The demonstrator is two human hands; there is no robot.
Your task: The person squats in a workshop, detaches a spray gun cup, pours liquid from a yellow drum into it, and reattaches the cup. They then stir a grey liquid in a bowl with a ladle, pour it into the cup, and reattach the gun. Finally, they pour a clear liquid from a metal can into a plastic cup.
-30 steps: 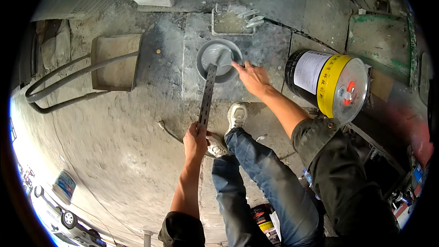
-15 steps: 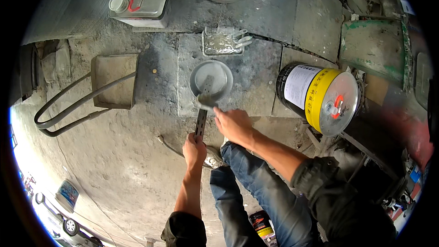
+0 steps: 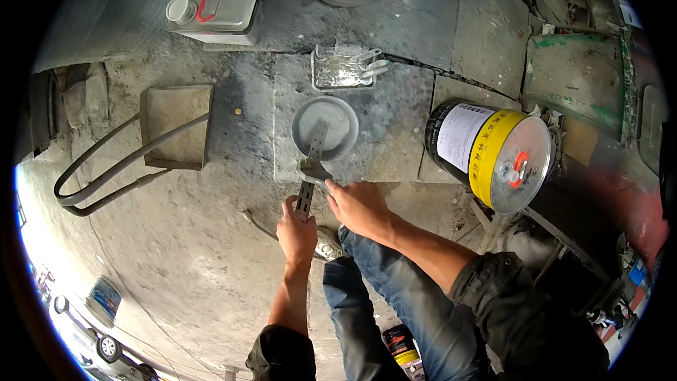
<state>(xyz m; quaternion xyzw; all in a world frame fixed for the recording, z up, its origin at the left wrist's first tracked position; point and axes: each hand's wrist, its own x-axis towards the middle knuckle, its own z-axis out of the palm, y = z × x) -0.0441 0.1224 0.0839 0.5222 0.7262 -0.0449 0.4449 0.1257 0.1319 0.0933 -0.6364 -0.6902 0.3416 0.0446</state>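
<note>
My left hand (image 3: 296, 229) grips the near end of a long perforated metal strip (image 3: 315, 147). The strip's far end rests inside a round grey bowl (image 3: 342, 121) on the concrete floor. My right hand (image 3: 361, 204) is just right of the strip, near the bowl's front rim. Its fingertips pinch a small grey tool (image 3: 314, 170) pressed against the strip; I cannot tell what kind of tool it is. My bent knee in blue jeans and a grey shoe (image 3: 326, 243) sit directly below both hands.
A paint can (image 3: 493, 152) with a yellow band lies on its side at right. A small tray of metal bits (image 3: 342, 69) sits behind the bowl. A white jerry can (image 3: 211, 5) stands far left, with a flat tray (image 3: 175, 125) and bent tubing (image 3: 106, 176) nearer.
My right hand has drawn back from the bowl's far rim to the strip near its front rim. My left hand has kept hold of the strip.
</note>
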